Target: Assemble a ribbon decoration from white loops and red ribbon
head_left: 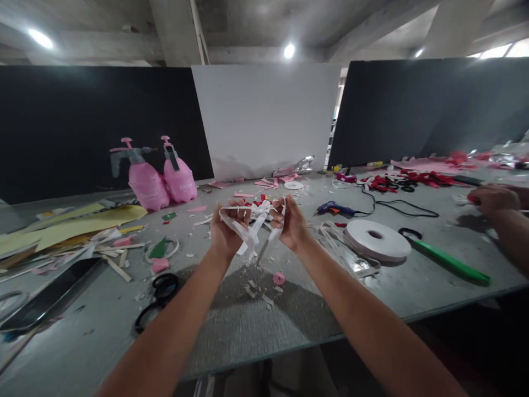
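My left hand (225,230) and my right hand (295,225) are raised over the middle of the table, palms facing in. Between them stretches a white ribbon (258,223), gathered in the centre with loops and loose tails hanging down. My left fingers are curled round its left loop, and my right fingers pinch its right side. Some red pieces show just behind the gathered part; whether they belong to it I cannot tell. Below lie a small pink ring (279,278) and white scraps (268,300). Black-handled scissors (165,286) are partly covered by my left forearm.
On the right are a white ribbon roll (382,240), a green umbrella-like item (454,262) and a blue glue gun (336,208). Two pink spray bottles (149,184) stand back left. A black tray (52,292) lies front left. Another person's hand (494,197) is far right.
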`<state>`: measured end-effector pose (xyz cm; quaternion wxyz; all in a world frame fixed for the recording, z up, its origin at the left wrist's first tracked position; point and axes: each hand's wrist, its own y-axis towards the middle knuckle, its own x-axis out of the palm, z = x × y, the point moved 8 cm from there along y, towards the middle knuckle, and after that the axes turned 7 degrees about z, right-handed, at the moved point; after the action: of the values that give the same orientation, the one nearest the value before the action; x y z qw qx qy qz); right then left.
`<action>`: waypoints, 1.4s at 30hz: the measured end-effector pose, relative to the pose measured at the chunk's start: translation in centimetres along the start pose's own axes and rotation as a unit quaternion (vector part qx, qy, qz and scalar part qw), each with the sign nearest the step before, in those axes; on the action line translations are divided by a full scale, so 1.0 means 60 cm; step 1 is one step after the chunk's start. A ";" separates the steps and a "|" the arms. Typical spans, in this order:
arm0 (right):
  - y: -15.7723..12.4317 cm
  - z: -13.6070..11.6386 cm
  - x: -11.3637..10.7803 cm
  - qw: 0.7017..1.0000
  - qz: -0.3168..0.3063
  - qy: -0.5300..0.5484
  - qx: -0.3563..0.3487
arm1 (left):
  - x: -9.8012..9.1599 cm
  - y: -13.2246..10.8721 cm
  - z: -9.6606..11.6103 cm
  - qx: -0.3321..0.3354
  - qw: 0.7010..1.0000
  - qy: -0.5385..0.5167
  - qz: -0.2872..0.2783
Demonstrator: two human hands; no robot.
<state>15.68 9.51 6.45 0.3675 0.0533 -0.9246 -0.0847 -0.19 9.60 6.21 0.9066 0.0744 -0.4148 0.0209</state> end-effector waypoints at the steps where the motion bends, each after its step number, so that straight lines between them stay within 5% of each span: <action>1: 0.001 0.007 -0.003 1.000 0.019 0.014 0.004 | -0.004 0.001 -0.001 0.004 1.000 0.000 0.001; 9: 0.004 0.016 -0.023 0.997 0.063 -0.016 -0.029 | -0.028 0.013 0.008 0.063 0.997 0.040 0.012; 17: 0.005 0.030 -0.008 0.992 0.003 -0.129 -0.003 | 0.009 -0.011 -0.021 -0.064 0.997 -0.023 -0.023; 21: 0.007 0.023 -0.014 0.990 0.024 -0.138 -0.022 | 0.016 -0.017 -0.027 -0.077 0.996 -0.006 -0.037; 29: 0.010 0.027 -0.020 0.995 0.039 -0.095 -0.019 | -0.006 0.001 -0.030 -0.023 0.999 0.024 -0.006; 33: 0.010 0.030 -0.027 0.990 0.008 -0.119 0.069 | -0.040 0.020 0.005 0.013 0.998 -0.038 0.047; 38: 0.004 0.009 -0.034 0.922 -0.129 -0.344 0.118 | -0.072 0.046 0.067 0.040 0.989 -0.111 0.091; 42: 0.012 -0.011 -0.051 0.850 -0.165 -0.487 0.112 | -0.061 0.062 0.111 0.051 0.991 -0.099 0.076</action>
<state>18.33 10.66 5.01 -0.1577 0.1982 -0.9658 -0.0550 -7.95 12.36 8.18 0.8521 0.0901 -0.5052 0.1032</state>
